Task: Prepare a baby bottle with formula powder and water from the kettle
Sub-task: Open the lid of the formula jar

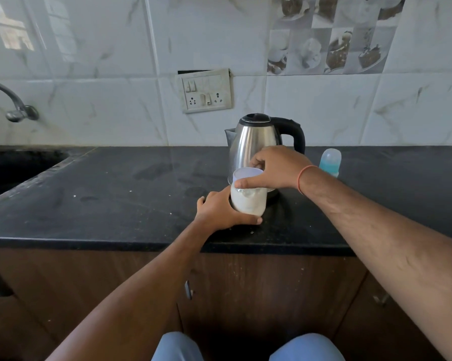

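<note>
A clear jar (249, 203) half full of white formula powder stands on the black counter (115, 194), just in front of the steel kettle (253, 142) with its black handle. My left hand (219, 211) grips the jar's lower part from the left. From above, my right hand (274, 168) holds the jar's top, its thumb lying across the front of the rim and its fingers curled behind. I cannot tell whether a lid is on the jar. A capped baby bottle (330, 161) with a blue tint stands to the right of the kettle.
A sink (16, 168) is sunk into the counter's left end, with a tap (16, 108) on the wall above it. A switch and socket plate (206, 91) is on the tiled wall behind the kettle. Brown cabinet doors (245, 295) are below the counter edge.
</note>
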`<state>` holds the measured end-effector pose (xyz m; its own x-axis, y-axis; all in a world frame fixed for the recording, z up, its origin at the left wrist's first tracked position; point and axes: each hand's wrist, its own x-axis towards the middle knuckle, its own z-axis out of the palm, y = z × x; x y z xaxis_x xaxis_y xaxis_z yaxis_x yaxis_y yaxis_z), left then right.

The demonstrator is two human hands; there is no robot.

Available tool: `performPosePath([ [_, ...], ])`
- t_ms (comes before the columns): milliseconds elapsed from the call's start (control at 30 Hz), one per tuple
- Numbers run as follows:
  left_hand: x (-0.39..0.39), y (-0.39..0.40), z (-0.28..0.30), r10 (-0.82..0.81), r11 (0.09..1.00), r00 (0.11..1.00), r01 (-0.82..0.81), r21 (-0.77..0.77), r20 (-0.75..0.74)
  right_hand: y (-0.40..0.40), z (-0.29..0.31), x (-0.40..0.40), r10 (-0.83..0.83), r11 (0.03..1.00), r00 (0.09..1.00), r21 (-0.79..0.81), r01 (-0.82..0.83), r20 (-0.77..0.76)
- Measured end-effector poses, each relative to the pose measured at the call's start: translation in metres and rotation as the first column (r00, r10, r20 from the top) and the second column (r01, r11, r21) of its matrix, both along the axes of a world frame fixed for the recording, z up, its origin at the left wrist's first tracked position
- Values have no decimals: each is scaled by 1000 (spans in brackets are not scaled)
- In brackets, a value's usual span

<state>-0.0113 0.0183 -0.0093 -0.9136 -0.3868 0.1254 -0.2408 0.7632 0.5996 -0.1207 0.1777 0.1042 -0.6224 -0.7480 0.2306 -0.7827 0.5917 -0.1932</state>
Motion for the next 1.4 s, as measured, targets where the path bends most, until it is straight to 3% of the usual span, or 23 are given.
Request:
performPosePath([
  [167,-1,-1,-1,-14,1000,1000,14,-8,5,-9,16,6,75,982,996,179,-66,-47],
  [567,-3,-2,0,-15,1000,1000,15,14,13,-7,14,-2,112,987,979,93,-129,171],
  [800,-5,-4,-1,-24,1000,998,22,21,62,3,29,-6,143,965,929,162,-208,341],
  [867,-4,-4,-1,-26,999,998,25,21,61,2,30,-5,115,969,942,171,-176,316],
  [1033,-3,-4,-3,-32,999,999,32,20,32,-5,31,7,34,983,999,182,-34,4],
  [1167,-3,-4,-4,-30,1000,999,30,9,16,-8,26,10,56,965,998,256,-52,-9],
  [1300,-4,-5,-5,-31,1000,999,31,5,21,-1,36,11,111,964,986,228,-137,125],
  [1400,-4,-4,-5,-31,1000,999,31,-2,23,-4,29,11,93,968,994,229,-103,53],
])
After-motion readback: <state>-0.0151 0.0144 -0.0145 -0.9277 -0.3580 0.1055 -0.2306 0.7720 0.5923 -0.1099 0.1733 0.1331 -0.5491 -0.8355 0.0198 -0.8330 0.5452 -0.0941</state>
